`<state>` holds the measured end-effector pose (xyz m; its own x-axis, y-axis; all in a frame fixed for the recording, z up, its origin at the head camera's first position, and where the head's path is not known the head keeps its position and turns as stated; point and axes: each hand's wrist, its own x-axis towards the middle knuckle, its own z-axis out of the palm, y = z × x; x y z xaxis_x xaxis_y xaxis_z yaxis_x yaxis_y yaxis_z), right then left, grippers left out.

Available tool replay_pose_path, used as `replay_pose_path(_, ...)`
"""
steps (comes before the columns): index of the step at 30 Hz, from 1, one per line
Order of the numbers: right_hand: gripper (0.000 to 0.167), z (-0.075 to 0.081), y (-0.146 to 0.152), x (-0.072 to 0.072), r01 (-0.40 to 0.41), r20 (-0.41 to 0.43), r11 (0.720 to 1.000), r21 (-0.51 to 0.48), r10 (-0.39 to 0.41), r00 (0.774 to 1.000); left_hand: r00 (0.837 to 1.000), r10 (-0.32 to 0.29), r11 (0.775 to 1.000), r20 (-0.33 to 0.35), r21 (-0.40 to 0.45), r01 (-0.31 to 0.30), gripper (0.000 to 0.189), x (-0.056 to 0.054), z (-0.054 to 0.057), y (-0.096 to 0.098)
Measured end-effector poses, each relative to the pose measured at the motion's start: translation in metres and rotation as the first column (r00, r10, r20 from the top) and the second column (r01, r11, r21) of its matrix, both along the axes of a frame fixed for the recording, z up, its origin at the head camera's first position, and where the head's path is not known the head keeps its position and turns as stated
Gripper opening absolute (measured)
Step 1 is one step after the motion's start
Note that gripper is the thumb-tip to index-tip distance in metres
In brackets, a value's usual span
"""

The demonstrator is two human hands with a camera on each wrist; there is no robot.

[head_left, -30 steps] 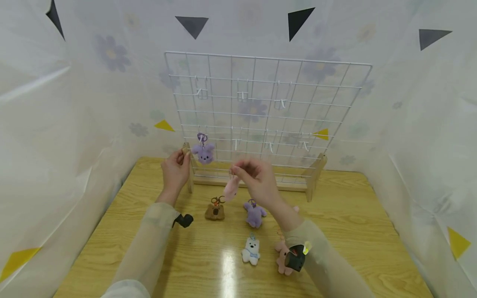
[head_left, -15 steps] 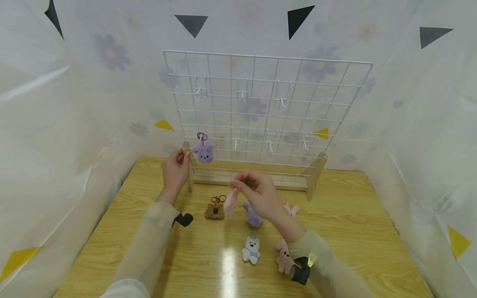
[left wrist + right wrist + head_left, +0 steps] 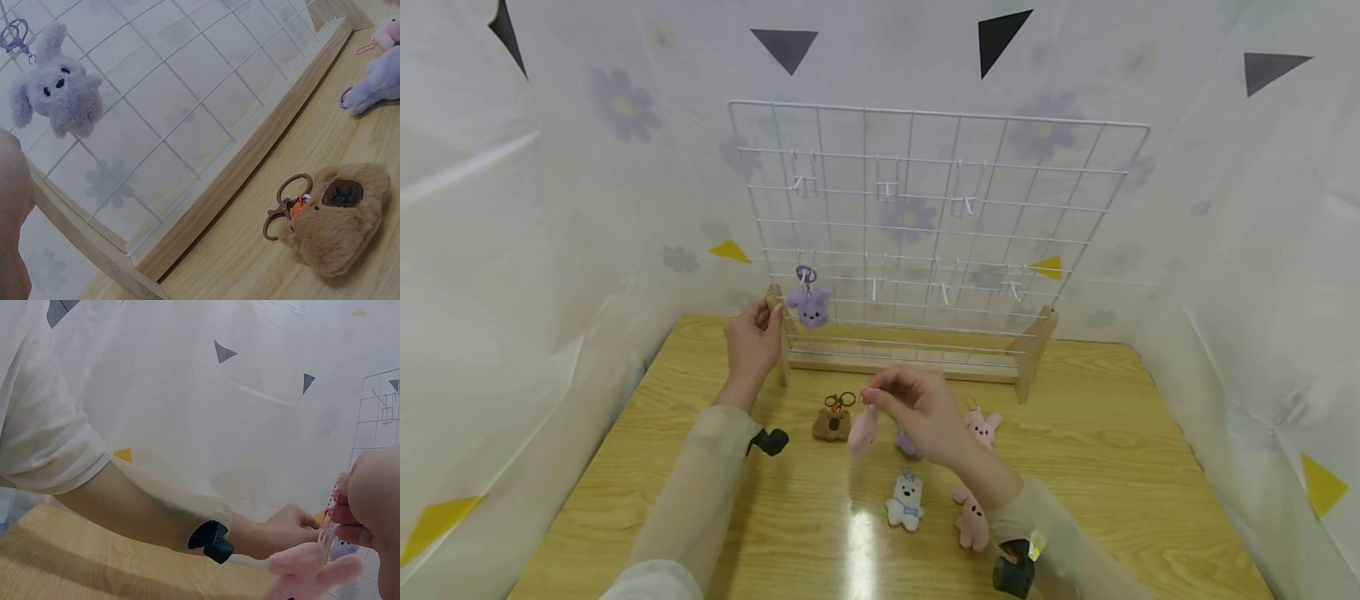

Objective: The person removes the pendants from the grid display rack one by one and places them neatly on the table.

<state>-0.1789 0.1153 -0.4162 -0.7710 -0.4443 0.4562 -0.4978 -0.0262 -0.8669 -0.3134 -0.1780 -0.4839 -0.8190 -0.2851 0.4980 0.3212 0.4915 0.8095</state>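
Note:
My left hand (image 3: 752,343) pinches the top of the wooden upright (image 3: 784,362) at the left end of a white wire grid rack (image 3: 913,221). Between the thumb and fingers of my right hand (image 3: 925,414) is the cord of a pink plush keychain (image 3: 862,431). The plush hangs in front of the rack, and its ears show in the right wrist view (image 3: 306,570). A purple plush keychain (image 3: 811,308) hangs by its ring from a lower hook beside my left hand. Behind my right hand, another purple plush (image 3: 907,442) is partly hidden.
On the wooden table (image 3: 1097,492) lie a brown plush keychain (image 3: 831,425), a white bear plush (image 3: 906,504), a pink plush (image 3: 972,527) and a pink bunny plush (image 3: 982,427). Several white hooks, such as the lower middle hook (image 3: 874,289), carry nothing. Plastic sheeting surrounds the table.
My right hand has come down from the rack's lower rail towards the table, bringing the pink plush keychain with it. The pink bunny plush is now uncovered. My left hand stays put.

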Motion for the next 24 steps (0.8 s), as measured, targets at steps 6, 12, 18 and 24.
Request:
replay_pose_path(6, 0.008, -0.003, 0.001, 0.009, -0.027, 0.027, 0.999, 0.023, 0.026, 0.999, 1.000, 0.002, 1.000, 0.005, 0.001, -0.002, 0.029, 0.000, 0.000, 0.000)
replay_pose_path(12, 0.008, -0.008, 0.003, 0.015, -0.063, 0.023, 0.998, 0.016, 0.063, 0.998, 1.000, 0.004, 1.000, 0.013, 0.010, -0.004, 0.028, 0.000, 0.000, 0.001)
replay_pose_path(18, 0.009, -0.014, 0.005, 0.024, -0.070, 0.031, 0.997, 0.030, 0.069, 0.997, 0.999, 0.010, 1.000, 0.031, 0.009, -0.010, 0.029, -0.001, 0.000, 0.001)
replay_pose_path(24, 0.008, -0.023, 0.004, 0.033, -0.097, 0.024, 0.995, 0.019, 0.096, 0.995, 1.000, 0.012, 1.000, 0.028, -0.003, -0.012, 0.029, -0.001, 0.000, 0.001)
